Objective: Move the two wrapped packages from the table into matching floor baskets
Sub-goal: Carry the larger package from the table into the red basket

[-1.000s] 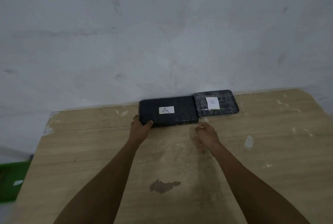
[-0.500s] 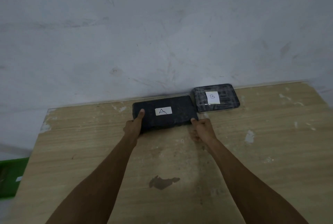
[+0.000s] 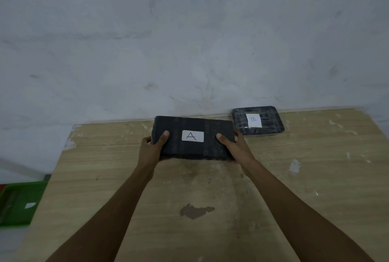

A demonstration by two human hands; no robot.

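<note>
Package A point(image 3: 192, 137), a dark wrapped block with a white label, is clamped between your two hands above the far middle of the wooden table point(image 3: 315, 188), its near edge tipped up toward you. Your left hand point(image 3: 152, 148) grips the left end, thumb on top; your right hand point(image 3: 233, 148) grips the right end the same way, fingers underneath. Package B point(image 3: 258, 120) lies flat on the table by the wall, just beside the right end of A. A green basket point(image 3: 20, 204) shows on the floor past the table's left edge; its small label is too blurred to read. The wrap looks slick, so the block could slip if you shift to one hand. You could also drop it in the wrong basket unless you check the letter first.
</note>
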